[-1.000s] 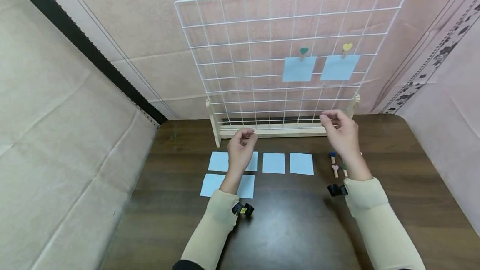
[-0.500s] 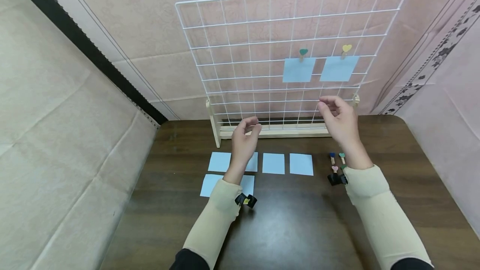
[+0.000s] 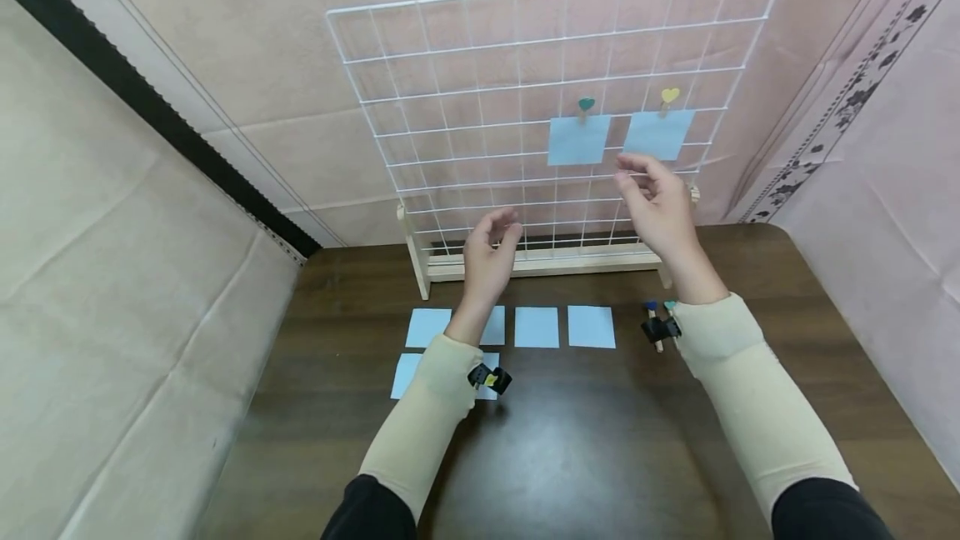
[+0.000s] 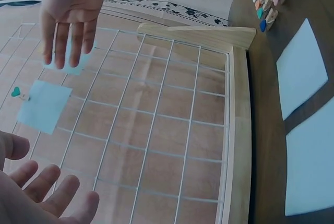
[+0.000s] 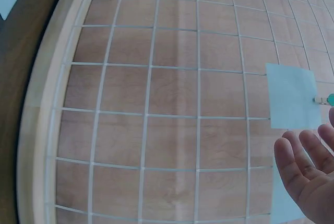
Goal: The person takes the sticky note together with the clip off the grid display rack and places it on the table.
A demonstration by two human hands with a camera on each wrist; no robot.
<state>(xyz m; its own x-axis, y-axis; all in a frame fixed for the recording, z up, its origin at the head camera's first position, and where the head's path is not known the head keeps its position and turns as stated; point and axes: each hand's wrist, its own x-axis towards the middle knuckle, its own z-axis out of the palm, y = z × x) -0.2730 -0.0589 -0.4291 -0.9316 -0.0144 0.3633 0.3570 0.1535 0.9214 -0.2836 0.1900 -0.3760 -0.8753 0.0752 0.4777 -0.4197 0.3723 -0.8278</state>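
My left hand (image 3: 489,261) is raised in front of the lower part of a white wire grid panel (image 3: 480,98). It holds nothing, its fingers loosely bent, as the left wrist view shows. My right hand (image 3: 656,202), also holding nothing, is higher, just below two light blue paper squares on the grid. In the right wrist view its fingers (image 5: 292,156) are spread and slightly bent. A clothespin with a green heart (image 3: 587,104) fixes the left square (image 3: 577,142). The right square (image 3: 658,134) hangs from a clothespin with a yellow heart (image 3: 670,96).
A wooden base (image 3: 547,263) supports the grid at the table's back. Several blue squares (image 3: 537,327) lie in two rows on the dark wooden table (image 3: 570,448), partly under my left arm. Several small clothespins (image 4: 269,4) with coloured hearts lie at the right, partly hidden by my right wrist.
Both hands have risen along the grid, the right one more, up to the hanging squares. The head view has shifted slightly. The squares and clothespins stay in place.
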